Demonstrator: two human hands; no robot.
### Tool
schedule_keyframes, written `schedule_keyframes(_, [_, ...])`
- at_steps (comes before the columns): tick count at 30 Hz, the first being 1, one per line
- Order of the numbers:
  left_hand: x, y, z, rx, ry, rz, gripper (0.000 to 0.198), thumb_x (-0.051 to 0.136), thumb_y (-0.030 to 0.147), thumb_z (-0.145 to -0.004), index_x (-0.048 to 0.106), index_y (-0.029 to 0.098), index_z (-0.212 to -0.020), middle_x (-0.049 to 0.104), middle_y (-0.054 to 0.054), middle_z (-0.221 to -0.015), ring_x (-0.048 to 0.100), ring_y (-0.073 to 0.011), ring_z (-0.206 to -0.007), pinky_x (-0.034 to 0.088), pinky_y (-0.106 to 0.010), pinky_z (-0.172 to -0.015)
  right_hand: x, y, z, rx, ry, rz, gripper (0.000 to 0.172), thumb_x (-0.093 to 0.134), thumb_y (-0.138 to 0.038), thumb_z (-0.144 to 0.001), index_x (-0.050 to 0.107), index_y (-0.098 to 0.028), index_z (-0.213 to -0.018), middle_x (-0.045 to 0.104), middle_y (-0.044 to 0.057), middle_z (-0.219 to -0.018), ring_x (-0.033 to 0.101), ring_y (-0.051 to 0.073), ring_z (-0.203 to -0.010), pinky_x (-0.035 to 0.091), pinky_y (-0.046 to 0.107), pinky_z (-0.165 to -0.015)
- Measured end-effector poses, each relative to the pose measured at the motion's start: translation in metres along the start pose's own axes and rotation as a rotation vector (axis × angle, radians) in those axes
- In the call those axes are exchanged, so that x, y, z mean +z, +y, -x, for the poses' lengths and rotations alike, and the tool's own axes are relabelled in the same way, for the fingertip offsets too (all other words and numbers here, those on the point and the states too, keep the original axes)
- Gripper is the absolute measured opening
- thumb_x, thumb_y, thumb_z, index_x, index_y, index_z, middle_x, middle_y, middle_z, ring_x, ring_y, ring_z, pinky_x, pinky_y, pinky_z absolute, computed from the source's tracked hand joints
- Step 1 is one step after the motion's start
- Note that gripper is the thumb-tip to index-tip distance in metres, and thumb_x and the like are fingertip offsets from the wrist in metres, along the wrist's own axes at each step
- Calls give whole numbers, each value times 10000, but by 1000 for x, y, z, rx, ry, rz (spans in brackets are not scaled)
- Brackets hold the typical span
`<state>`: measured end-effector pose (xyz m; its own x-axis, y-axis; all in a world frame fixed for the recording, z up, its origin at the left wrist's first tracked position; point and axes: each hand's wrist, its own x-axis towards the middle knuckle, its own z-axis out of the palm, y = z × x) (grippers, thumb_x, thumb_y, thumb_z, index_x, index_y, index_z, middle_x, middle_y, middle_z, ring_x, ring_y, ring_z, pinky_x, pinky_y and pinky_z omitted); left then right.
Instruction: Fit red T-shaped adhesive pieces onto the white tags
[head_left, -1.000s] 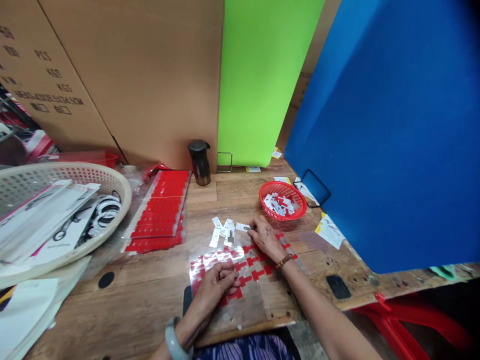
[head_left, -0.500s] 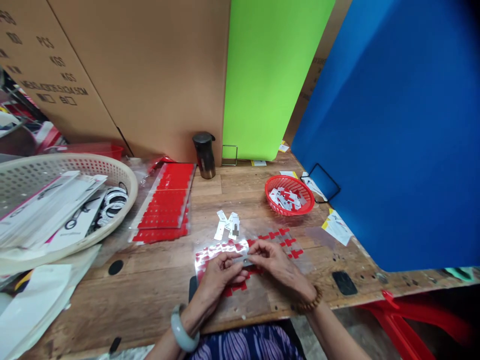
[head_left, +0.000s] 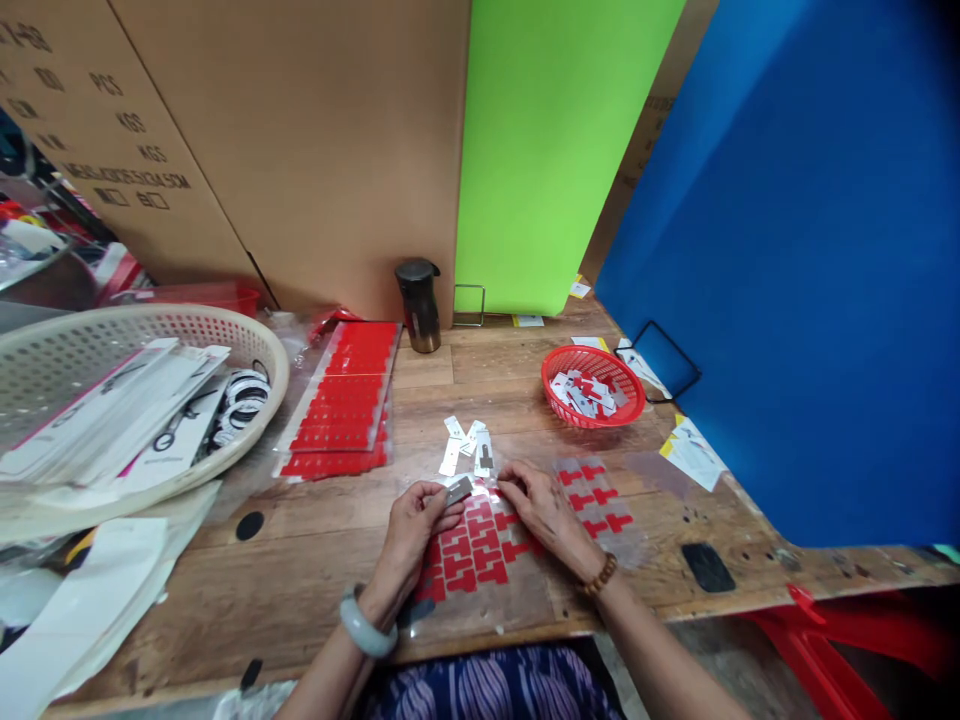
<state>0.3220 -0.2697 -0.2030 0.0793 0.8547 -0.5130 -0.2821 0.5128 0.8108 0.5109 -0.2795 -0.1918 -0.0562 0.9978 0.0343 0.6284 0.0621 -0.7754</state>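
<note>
Between the thumb and fingers of my left hand (head_left: 416, 525) is a small flat grey plate (head_left: 459, 489), tilted above the table. My right hand (head_left: 544, 512) has its thumb and fingertips drawn together at the upper part of a clear sheet of red T-shaped stickers (head_left: 480, 545); what the fingertips pinch is too small to make out. That sheet lies flat under both hands, with part of it covered by the right one. Just beyond it rests a small pile of white cards (head_left: 451, 455), one of them carrying a grey piece.
A red basket (head_left: 551, 395) of white and red pieces stands at the right. Stacked red sticker sheets (head_left: 349, 385) and a large white basket (head_left: 279, 375) lie left. Behind are a dark tumbler (head_left: 420, 310), cardboard (head_left: 337, 150), a green panel (head_left: 555, 150) and a blue panel (head_left: 810, 300).
Both hands were together at the small plate. They have since parted: the left carries the plate up and left, while the right is at the sheet's upper part. The view has shifted slightly.
</note>
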Motion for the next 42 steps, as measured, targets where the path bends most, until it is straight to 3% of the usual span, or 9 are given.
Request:
schedule_keyframes(3, [1, -4, 1, -29, -30, -39, 185, 705, 214, -732, 548, 125, -768, 679, -45, -672, 704, -161, -652, 562, -202, -606, -4, 2, 6, 36, -13, 44, 143, 477, -188, -857, 601, -177, -785, 614, 16, -768, 554, 162, -731, 395, 278, -689])
schedule_keyframes(8, [2, -7, 0, -24, -45, -34, 179, 697, 213, -740, 544, 127, -774, 684, -54, -689, 707, -166, -657, 561, -202, -602, 1, -5, -1, -25, -67, 113, 175, 472, -171, -873, 643, -180, -839, 614, 40, -832, 563, 169, -799, 407, 279, -745])
schedule_keyframes(14, [2, -6, -3, -33, -27, -17, 159, 687, 173, -742, 538, 126, -766, 688, -61, -699, 706, -175, -640, 570, -230, -600, 13, -3, -11, -50, -11, 110, 253, 455, -112, -860, 601, -183, -1055, 574, 63, -939, 555, 168, -845, 428, 279, -764])
schedule_keyframes(22, [5, -2, -3, -31, -17, 14, 142, 665, 145, -763, 537, 122, -821, 691, -73, -704, 709, -186, -658, 576, -244, -617, 16, -3, 1, -49, 42, 59, 139, 464, -120, -854, 583, -191, -840, 566, 34, -842, 530, 171, -800, 418, 290, -744])
schedule_keyframes(32, [15, -2, -8, 11, 19, 35, 168, 678, 148, -751, 562, 110, -866, 700, -92, -788, 711, -193, -704, 574, -308, -727, 22, -9, -4, 22, 29, 147, 146, 462, -84, -808, 515, -195, -728, 541, 21, -769, 508, 163, -736, 381, 263, -679])
schedule_keyframes(39, [13, -5, -9, 22, 26, 69, 136, 645, 142, -774, 561, 110, -877, 699, -90, -821, 709, -186, -734, 558, -312, -775, 29, -7, 8, -39, 128, 108, 159, 416, -125, -870, 553, -195, -913, 547, 58, -892, 515, 192, -833, 403, 296, -741])
schedule_keyframes(42, [14, -5, -9, 35, 39, 76, 130, 625, 143, -789, 556, 107, -894, 699, -89, -821, 709, -183, -742, 550, -310, -791, 32, -9, 11, -21, 124, 88, 165, 426, -121, -867, 571, -198, -850, 541, 51, -852, 514, 185, -793, 404, 291, -729])
